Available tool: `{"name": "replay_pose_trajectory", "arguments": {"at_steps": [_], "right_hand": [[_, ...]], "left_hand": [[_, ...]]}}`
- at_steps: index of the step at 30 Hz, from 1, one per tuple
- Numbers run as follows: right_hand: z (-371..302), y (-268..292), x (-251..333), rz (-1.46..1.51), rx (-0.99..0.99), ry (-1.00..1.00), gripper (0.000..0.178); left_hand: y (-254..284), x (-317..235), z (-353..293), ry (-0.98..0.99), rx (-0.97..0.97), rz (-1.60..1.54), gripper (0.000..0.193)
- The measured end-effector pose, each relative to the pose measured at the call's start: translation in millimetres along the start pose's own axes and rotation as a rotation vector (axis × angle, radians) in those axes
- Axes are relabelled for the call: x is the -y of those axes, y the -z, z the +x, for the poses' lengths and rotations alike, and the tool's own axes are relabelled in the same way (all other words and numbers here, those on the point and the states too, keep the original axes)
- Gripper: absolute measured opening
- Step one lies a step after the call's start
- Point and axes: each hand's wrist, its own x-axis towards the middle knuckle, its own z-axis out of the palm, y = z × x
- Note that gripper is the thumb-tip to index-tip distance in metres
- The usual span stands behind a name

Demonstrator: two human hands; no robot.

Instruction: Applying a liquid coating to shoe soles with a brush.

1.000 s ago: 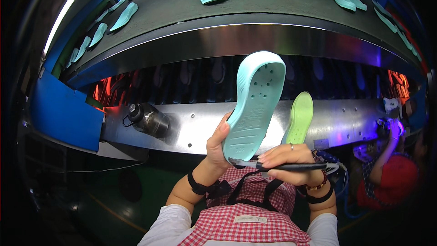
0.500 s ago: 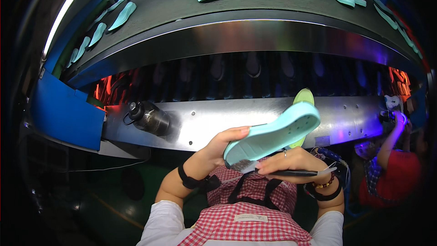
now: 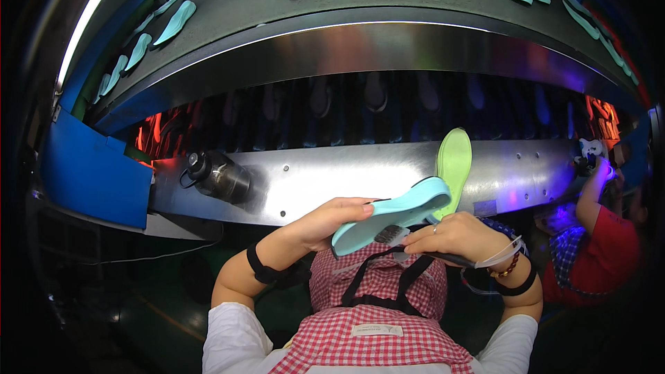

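My left hand (image 3: pixel 337 219) is closed round the near left end of a mint-green shoe sole (image 3: pixel 388 213), thumb along its upper edge. The sole is held tilted in the air in front of my apron. In my right hand (image 3: pixel 457 237) is a brush (image 3: pixel 389 234) with a dark handle, its bristles against the sole's near side. A thin clear tube or strip hangs by the right wrist. Just beyond the right hand, a yellow-green sole (image 3: pixel 454 166) rests on the metal ledge (image 3: pixel 332 180), its near end hidden behind the mint sole and hand.
A dark bottle (image 3: pixel 217 177) lies tipped on the ledge at left. Beyond a dark gap with several soles in it, a conveyor belt (image 3: pixel 235 34) carries several mint soles. A blue panel (image 3: pixel 97 166) stands at left. A co-worker in red (image 3: pixel 599 256) is at the right.
The mint sole has turned and tilted, showing less of its holed face. The brush has shifted right along it. More of the yellow-green sole now shows, and the whole view has shifted slightly.
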Motion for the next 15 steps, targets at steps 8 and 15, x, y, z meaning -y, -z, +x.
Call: {"name": "replay_pose_trajectory", "arguments": {"at_steps": [8,15], "right_hand": [[-7,-7,-23,0.123,-0.226,-0.075,0.017],[1,-20,-13,0.761,-0.249,-0.222,0.028]], "left_hand": [[9,-2,-7,-0.133,-0.086,-0.095,0.05],[13,12,1,-0.247,-0.034,-0.283,0.047]]}}
